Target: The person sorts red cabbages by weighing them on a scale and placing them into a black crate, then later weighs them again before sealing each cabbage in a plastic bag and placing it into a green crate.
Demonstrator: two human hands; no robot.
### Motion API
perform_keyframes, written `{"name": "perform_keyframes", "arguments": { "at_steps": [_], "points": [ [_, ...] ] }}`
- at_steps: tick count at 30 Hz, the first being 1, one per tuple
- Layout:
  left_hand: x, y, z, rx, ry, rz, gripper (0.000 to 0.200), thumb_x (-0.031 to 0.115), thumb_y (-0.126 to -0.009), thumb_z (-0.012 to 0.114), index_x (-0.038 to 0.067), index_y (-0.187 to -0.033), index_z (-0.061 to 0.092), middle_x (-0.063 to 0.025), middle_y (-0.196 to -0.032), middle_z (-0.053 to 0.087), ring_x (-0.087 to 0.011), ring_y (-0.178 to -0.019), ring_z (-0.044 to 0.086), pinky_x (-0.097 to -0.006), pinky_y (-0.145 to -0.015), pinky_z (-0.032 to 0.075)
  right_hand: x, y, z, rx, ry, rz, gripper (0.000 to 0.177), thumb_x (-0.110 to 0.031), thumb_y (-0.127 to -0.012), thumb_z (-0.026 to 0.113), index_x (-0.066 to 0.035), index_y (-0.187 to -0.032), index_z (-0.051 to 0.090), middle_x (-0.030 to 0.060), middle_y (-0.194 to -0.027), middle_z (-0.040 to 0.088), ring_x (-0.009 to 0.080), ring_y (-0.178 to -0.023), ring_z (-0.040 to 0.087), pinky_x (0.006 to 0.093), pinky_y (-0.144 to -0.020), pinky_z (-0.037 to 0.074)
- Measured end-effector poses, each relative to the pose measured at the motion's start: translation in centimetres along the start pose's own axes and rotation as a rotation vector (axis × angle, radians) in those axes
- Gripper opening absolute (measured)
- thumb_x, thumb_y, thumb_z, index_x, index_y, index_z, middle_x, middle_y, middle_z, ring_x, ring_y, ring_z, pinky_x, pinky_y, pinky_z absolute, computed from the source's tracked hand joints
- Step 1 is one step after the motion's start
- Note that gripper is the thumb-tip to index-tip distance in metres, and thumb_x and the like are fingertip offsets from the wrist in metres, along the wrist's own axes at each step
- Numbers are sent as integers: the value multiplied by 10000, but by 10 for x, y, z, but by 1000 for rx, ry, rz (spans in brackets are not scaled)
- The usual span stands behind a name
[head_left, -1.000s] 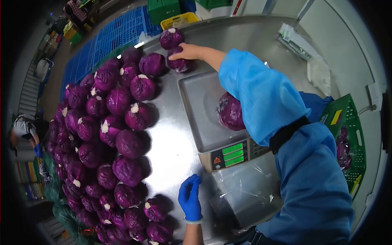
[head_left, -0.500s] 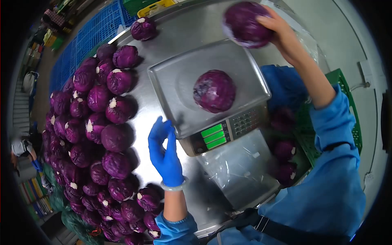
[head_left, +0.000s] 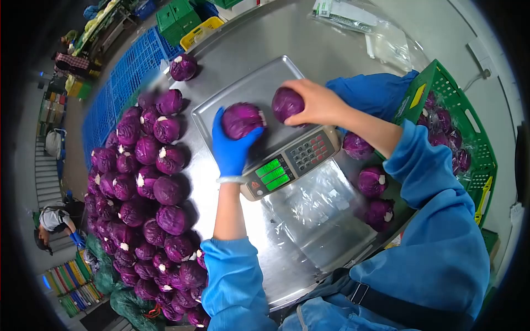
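Note:
On the metal pan (head_left: pixel 287 67) of a digital scale (head_left: pixel 301 160) are two red cabbages. My left hand (head_left: pixel 232 149), in a blue glove, is wrapped round the larger red cabbage (head_left: pixel 240 120) at the pan's left side. The bare fingers of my right hand (head_left: pixel 317 103) grip a smaller red cabbage (head_left: pixel 287 105) at the right side of the pan. A narrow gap separates the two cabbages. Green displays (head_left: pixel 272 172) on the scale are lit, but their digits are too small to read.
A large heap of red cabbages (head_left: pixel 146 182) covers the table's left side; one cabbage (head_left: pixel 183 67) lies apart beyond it. Clear plastic bags (head_left: pixel 320 220) lie in front of the scale. At right, a green crate (head_left: pixel 469 132) holds bagged cabbages. Another person (head_left: pixel 55 220) is far left.
My right hand has brought its cabbage down from the upper right to the pan. My left hand has moved from the pan's edge onto the other cabbage, which now sits further left.

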State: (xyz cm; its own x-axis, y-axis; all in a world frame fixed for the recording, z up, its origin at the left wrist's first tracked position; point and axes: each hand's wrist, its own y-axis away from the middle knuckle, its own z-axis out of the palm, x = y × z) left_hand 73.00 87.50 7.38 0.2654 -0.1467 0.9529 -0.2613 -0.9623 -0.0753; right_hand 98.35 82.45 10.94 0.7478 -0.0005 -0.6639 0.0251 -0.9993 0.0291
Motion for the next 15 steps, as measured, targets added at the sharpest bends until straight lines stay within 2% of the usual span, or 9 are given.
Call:
{"name": "perform_keyframes", "arguments": {
  "at_steps": [1, 3, 4, 6, 8, 10, 12, 13, 15],
  "points": [
    [0, 4, -9, 43, 184, -97, 867, 192, -663, 852, 66, -1404, 420, -131, -1341, 506, -284, -1183, 554, -403, -1018, 463, -9, 1, 0, -52, 58, 38, 859, -396, -680, 810, -82, -1388, 437, 226, -1374, 446, 358, -1261, 473, 406, -1049, 408],
    [2, 33, -40, -67, 808, -244, 689, 203, -787, 755, 79, -1389, 442, -124, -1322, 523, -267, -1137, 584, -401, -986, 489, -4, 0, -5, -47, 127, 20, 942, -426, -687, 811, -80, -1447, 374, 242, -1445, 375, 356, -1335, 404, 402, -1104, 351],
    [-1, 61, -59, -35, 475, -141, 619, 246, -841, 688, 80, -1386, 444, -131, -1341, 512, -272, -1161, 569, -428, -1000, 475, -2, 3, -18, 46, 56, -21, 971, -434, -693, 809, -67, -1463, 346, 243, -1463, 360, 356, -1354, 381, 409, -1122, 321],
    [13, 125, -91, 11, 885, -244, 596, 345, -893, 613, 87, -1396, 425, -144, -1386, 481, -296, -1223, 521, -482, -1024, 443, 4, 10, -59, 263, -71, 14, 1019, -439, -703, 809, -21, -1479, 297, 223, -1490, 342, 354, -1380, 350, 423, -1143, 280],
    [23, 192, -117, 64, 1678, -369, 763, 472, -839, 649, 92, -1435, 362, -150, -1438, 430, -334, -1310, 425, -515, -1063, 388, 25, 22, -81, 273, -217, 12, 1036, -445, -686, 825, -14, -1469, 302, 240, -1478, 340, 363, -1378, 343, 418, -1136, 292],
    [9, 261, -143, 264, 1603, -322, 995, 590, -740, 718, 85, -1479, 282, -149, -1489, 369, -363, -1383, 321, -519, -1113, 318, 30, 32, -75, 203, -243, -14, 1039, -414, -675, 839, -24, -1472, 299, 233, -1480, 337, 352, -1381, 342, 407, -1134, 297],
    [9, 328, -162, 491, 1338, -341, 1153, 671, -675, 733, 61, -1507, 217, -144, -1532, 313, -365, -1428, 238, -515, -1165, 226, 36, 35, -43, 67, -139, -81, 1034, -345, -672, 850, -49, -1488, 288, 202, -1496, 332, 319, -1388, 346, 392, -1136, 296],
    [9, 358, -171, 476, 1328, -350, 1106, 674, -695, 712, 76, -1501, 245, -140, -1523, 331, -366, -1416, 264, -517, -1162, 232, 29, 32, -32, 32, -2, -177, 1035, -296, -649, 865, -74, -1487, 299, 192, -1508, 320, 296, -1391, 347, 377, -1128, 309],
    [11, 416, -184, 504, 1290, -352, 1028, 686, -727, 663, 103, -1489, 293, -128, -1506, 365, -361, -1391, 314, -520, -1159, 244, 29, 21, -5, -2, 10, -154, 998, -259, -643, 866, -75, -1467, 333, 167, -1464, 390, 273, -1353, 400, 358, -1109, 337]
  ]
}}
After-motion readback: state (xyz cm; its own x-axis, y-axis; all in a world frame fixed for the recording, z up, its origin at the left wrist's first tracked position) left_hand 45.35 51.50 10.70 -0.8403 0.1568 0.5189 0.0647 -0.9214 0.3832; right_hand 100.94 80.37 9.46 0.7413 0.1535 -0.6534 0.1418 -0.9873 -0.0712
